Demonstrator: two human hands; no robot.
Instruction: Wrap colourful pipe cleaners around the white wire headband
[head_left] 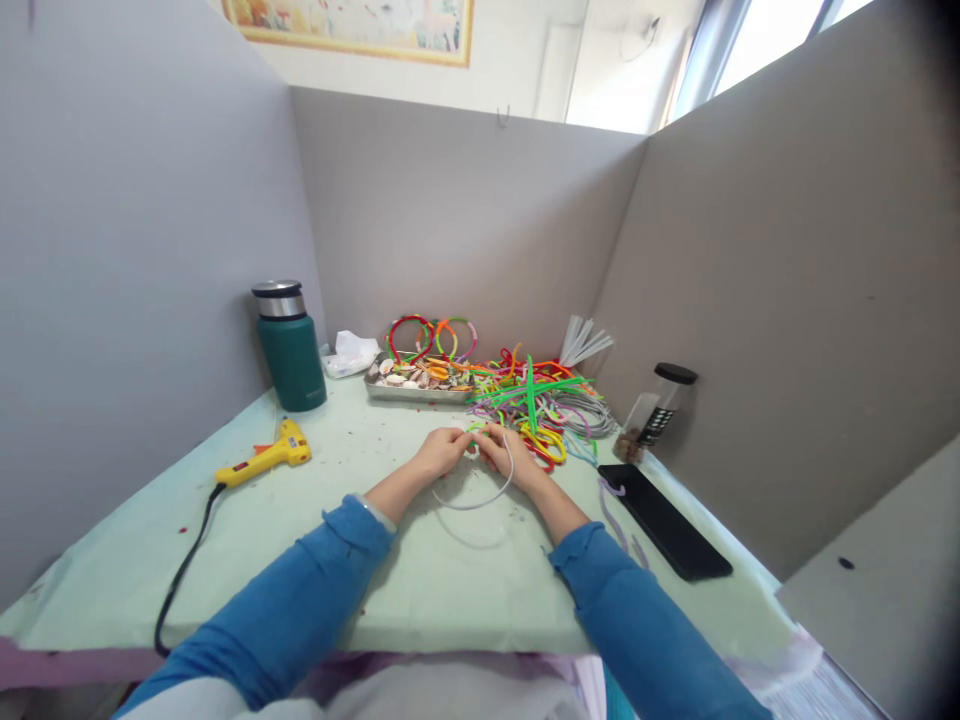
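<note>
My left hand [442, 452] and my right hand [508, 452] meet over the middle of the table, fingertips pinched close together. Between them they grip a thin whitish wire loop [480, 507], whose lower curve hangs out below the hands. A short bit of green pipe cleaner [475, 428] shows at the fingertips, on the upper part of the loop; the fingers partly hide it. Just beyond my right hand lies a tangled pile of coloured pipe cleaners [532, 395], with yellow and red loops nearest the hand.
A metal tray [420, 395] of shells stands at the back, with finished-looking coloured rings [410, 338] behind. Left are a green bottle [292, 365] and a corded yellow glue gun [262, 462]. Right are glue sticks [583, 342], a clear jar [652, 415] and a black phone [667, 525].
</note>
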